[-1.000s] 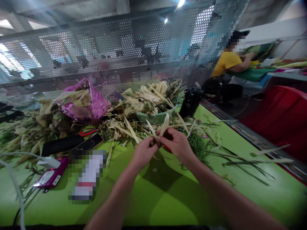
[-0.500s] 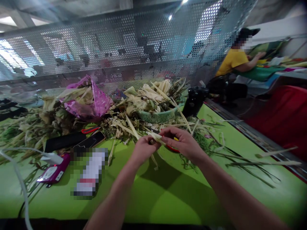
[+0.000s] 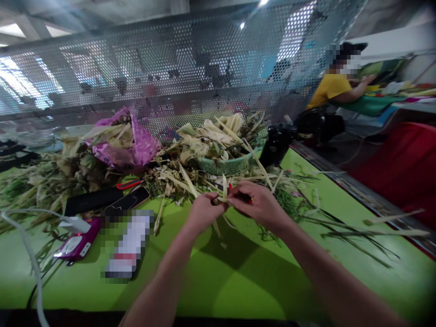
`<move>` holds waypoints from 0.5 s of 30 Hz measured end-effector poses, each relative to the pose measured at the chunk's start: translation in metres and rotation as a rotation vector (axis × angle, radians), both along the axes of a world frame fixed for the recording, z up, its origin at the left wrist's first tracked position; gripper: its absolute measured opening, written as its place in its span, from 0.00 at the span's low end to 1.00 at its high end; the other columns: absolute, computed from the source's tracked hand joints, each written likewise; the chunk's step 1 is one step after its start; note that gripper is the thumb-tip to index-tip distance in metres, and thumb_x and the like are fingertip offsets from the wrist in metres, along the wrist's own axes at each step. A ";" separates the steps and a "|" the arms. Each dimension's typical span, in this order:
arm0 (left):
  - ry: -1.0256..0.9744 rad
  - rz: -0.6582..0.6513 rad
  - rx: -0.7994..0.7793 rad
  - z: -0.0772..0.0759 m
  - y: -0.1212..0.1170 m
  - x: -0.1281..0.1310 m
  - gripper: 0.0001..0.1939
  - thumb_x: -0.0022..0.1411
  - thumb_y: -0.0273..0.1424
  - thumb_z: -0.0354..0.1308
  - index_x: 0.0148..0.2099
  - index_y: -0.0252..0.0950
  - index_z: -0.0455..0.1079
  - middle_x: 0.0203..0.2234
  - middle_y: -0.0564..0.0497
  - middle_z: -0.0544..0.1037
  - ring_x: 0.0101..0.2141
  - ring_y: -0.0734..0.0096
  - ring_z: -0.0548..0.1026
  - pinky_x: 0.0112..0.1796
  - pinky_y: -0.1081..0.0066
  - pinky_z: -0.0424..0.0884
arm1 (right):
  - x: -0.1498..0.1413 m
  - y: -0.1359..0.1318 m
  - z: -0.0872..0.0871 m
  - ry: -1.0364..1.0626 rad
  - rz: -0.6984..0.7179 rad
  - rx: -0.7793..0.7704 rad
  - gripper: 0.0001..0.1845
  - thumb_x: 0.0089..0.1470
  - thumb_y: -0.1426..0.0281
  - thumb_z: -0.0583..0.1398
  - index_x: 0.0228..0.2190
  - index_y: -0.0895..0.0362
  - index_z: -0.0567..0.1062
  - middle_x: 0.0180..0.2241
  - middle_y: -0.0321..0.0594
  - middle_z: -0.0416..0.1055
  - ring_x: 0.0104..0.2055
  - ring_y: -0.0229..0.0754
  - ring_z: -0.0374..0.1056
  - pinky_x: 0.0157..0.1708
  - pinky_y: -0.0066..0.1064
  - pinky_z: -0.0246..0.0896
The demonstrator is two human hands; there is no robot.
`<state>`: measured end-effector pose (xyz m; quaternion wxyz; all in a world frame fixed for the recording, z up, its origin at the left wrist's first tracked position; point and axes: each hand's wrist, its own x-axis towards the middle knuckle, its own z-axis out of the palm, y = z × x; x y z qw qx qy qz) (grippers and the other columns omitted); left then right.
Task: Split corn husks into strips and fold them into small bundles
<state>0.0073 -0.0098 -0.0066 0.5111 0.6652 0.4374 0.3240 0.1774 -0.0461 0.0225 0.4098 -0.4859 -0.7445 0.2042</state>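
Observation:
My left hand (image 3: 203,211) and my right hand (image 3: 260,203) meet above the green table (image 3: 231,281), fingers pinched together. Between them they hold a pale leaf strip (image 3: 223,190) that sticks up at the fingertips. Something red and yellow (image 3: 244,198) shows under my right fingers; I cannot make out what it is. Behind the hands lies a heap of pale and green leaves, and a green basket (image 3: 225,166) is piled with more strips.
A pink plastic bag (image 3: 131,145) with leaves sits at the back left. Phones (image 3: 102,200), a pink device (image 3: 75,244) and a white cable (image 3: 23,240) lie on the left. A black bottle (image 3: 275,144) stands right of the basket. A perforated metal screen (image 3: 170,77) backs the table. A person in yellow (image 3: 332,88) sits beyond.
The leaf strip lay flat between my hands half a second ago and now points upward. Both hands have stayed at the same spot, fingers working it.

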 end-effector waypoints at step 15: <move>0.379 0.027 0.331 0.003 -0.004 0.000 0.06 0.51 0.33 0.57 0.25 0.36 0.69 0.17 0.55 0.65 0.20 0.75 0.59 0.24 0.73 0.50 | 0.000 0.001 -0.002 -0.251 0.032 0.058 0.06 0.56 0.71 0.58 0.30 0.56 0.76 0.30 0.39 0.69 0.31 0.38 0.65 0.31 0.28 0.56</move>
